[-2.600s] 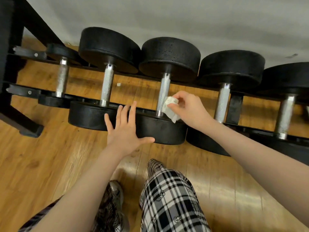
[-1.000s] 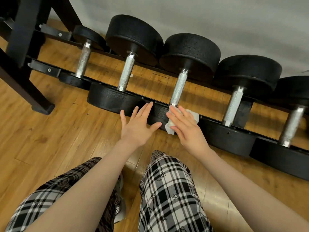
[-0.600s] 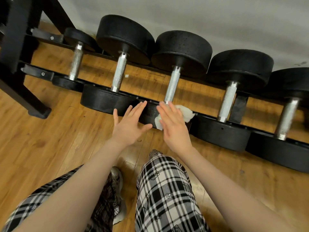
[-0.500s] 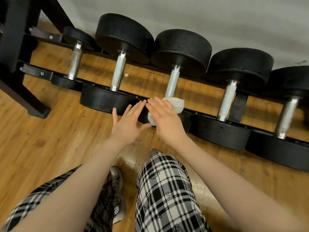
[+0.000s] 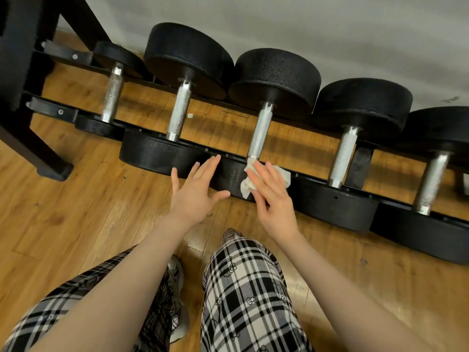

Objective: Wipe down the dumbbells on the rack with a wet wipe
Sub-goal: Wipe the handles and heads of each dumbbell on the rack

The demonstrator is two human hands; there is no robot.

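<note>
Since half a second ago, our right hand (image 5: pixel 272 196) has slid the crumpled white wet wipe (image 5: pixel 264 177) back toward three o'clock along the near head of the third dumbbell, and more of the wipe now shows past our fingertips. We press the wipe flat against that black rubber weight head (image 5: pixel 229 174) with straight, spread fingers; nothing is curled round it, so the wipe lies trapped beneath our fingers, bulging out at nine o'clock and at two o'clock of the hand. It sits just below the foot of the knurled silver steel handle (image 5: pixel 260 132), touching the collar there. The wipe looks bunched and creased, off-white, with a ragged lower edge hanging at seven o'clock. Our left hand (image 5: pixel 195 191) rests beside it with fingers straight and fanned, holding nothing, its fingertips on the gap between the second and third near heads, its thumb pointing toward three o'clock. Five black round-headed dumbbells lie in a row on the low black metal rack (image 5: pixel 58 111), their far heads toward twelve o'clock against the grey wall (image 5: pixel 330 26). Honey-coloured wooden floorboards (image 5: pixel 63 224) run beneath. At six o'clock we see our black-and-white plaid trousers (image 5: pixel 248 295) and a grey trainer (image 5: pixel 177 275).
</note>
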